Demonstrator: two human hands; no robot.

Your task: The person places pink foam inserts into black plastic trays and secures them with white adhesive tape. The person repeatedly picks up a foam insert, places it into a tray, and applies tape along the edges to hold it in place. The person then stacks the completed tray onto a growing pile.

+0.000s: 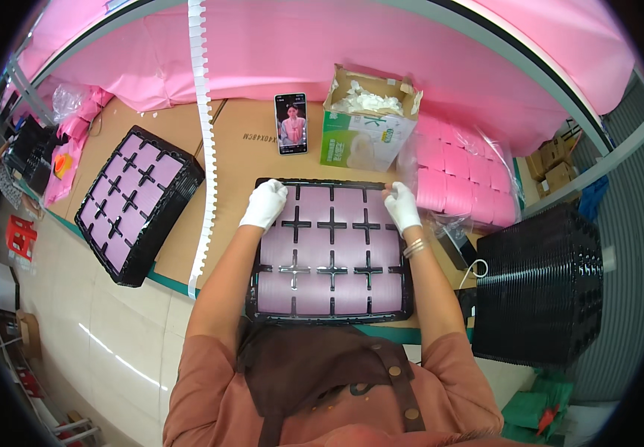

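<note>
A black plastic tray (331, 319) lies in front of me, its compartments filled with stacks of light purple sheets (311, 238) parted by black cross-shaped dividers. My left hand (266, 205), in a white glove, is closed on the tray's far left corner. At the far right corner my right hand (401, 205) pinches the rim; its glove leaves some fingertips bare. Both hands' undersides are hidden, as is what lies beneath the tray.
To the left sits another filled black tray (143, 257), tilted. Behind stand a phone (291, 125) with a lit screen and an open carton (359, 141) of white scraps. Pink sheets (463, 175) in plastic lie at right, beside stacked black trays (534, 290). A white notched strip (204, 134) hangs at left.
</note>
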